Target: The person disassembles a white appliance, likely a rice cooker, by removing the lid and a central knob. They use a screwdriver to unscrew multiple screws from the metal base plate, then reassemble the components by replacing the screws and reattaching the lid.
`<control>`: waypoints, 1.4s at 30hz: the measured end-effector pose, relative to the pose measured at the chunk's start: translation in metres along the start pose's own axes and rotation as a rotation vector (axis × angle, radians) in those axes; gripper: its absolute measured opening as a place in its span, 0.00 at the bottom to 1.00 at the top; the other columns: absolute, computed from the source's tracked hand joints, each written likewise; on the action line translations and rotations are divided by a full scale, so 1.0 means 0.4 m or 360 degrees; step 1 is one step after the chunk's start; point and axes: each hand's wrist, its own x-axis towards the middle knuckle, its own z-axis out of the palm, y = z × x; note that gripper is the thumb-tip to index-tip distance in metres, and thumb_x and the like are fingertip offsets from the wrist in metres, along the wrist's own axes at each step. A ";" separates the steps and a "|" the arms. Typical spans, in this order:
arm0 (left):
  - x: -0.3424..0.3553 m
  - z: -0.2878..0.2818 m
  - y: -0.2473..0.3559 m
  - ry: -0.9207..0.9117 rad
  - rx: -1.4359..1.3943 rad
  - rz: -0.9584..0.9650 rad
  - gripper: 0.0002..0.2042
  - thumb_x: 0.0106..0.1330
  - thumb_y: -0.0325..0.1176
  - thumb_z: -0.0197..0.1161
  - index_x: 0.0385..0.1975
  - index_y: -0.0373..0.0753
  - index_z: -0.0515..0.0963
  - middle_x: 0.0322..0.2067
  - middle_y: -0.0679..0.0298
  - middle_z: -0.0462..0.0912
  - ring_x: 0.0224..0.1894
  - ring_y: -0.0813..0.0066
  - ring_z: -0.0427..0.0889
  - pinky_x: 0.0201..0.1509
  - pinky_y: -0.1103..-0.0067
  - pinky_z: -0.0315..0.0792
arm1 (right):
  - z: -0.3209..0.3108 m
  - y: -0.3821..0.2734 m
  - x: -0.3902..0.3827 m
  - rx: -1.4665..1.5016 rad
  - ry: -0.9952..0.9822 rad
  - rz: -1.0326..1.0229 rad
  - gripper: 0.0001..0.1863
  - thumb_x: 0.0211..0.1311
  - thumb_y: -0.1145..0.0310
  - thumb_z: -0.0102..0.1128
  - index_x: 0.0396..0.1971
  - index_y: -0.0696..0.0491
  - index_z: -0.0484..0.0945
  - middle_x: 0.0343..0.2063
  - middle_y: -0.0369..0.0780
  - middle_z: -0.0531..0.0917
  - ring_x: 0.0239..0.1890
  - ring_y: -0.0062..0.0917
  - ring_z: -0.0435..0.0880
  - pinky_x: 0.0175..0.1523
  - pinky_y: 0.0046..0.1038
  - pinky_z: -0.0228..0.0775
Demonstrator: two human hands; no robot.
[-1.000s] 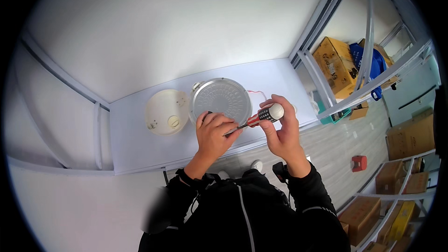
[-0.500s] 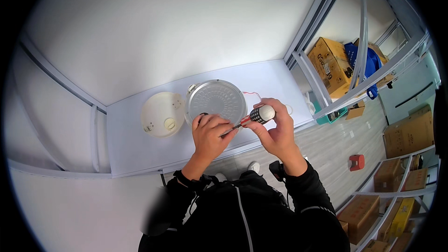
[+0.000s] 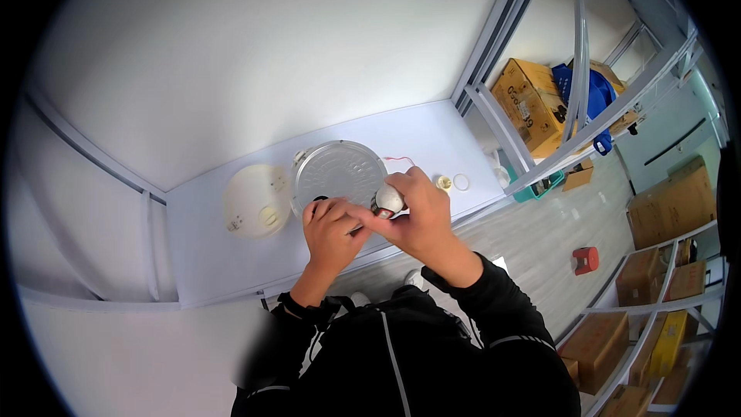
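"Where's the screwdriver (image 3: 387, 201) from where you're standing?"

"In the right hand (image 3: 421, 220), just over the near right edge of that round metal disc (image 3: 340, 168). I can see the rounded white end of its handle, with a little black and red below."

"And the fingers on that hand?"

"Closed around the handle, index finger over the far side, thumb stretched toward the other hand. The shaft is hidden from me."

"What about the left hand (image 3: 332, 235)?"

"Its fingers are bent and close together, over the near edge of the disc. There's a small black thing (image 3: 319, 198) by the fingertips, but I can't tell whether they grip it or anything else. The 2 hands meet, or very nearly."

"So the disc lies on the worktop (image 3: 204, 262)?"

"Yes, pale worktop, against the white wall (image 3: 255, 54). To its left is a round cream lid (image 3: 245, 194) with a small round knob (image 3: 268, 217) on it."

"And on the right?"

"A thin red wire (image 3: 398, 159) beyond the hand, then a small yellowish cap (image 3: 443, 183) and a thin pale ring (image 3: 455, 182), just beside each other."

"Anything past the worktop?"

"A teal basket (image 3: 532, 192), a cardboard box (image 3: 526, 104) with a blue bag (image 3: 600, 100) beside it, and a red stool (image 3: 585, 260) on the floor (image 3: 517, 243)."
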 end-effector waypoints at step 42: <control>-0.011 0.001 -0.005 -0.0015 -0.0070 -0.0039 0.07 0.53 0.42 0.80 0.24 0.51 0.90 0.35 0.80 0.86 0.46 0.75 0.82 0.56 0.70 0.64 | -0.068 -0.010 0.060 0.0573 -0.0304 -0.0048 0.22 0.62 0.77 0.71 0.58 0.59 0.82 0.50 0.48 0.85 0.47 0.40 0.87 0.57 0.36 0.78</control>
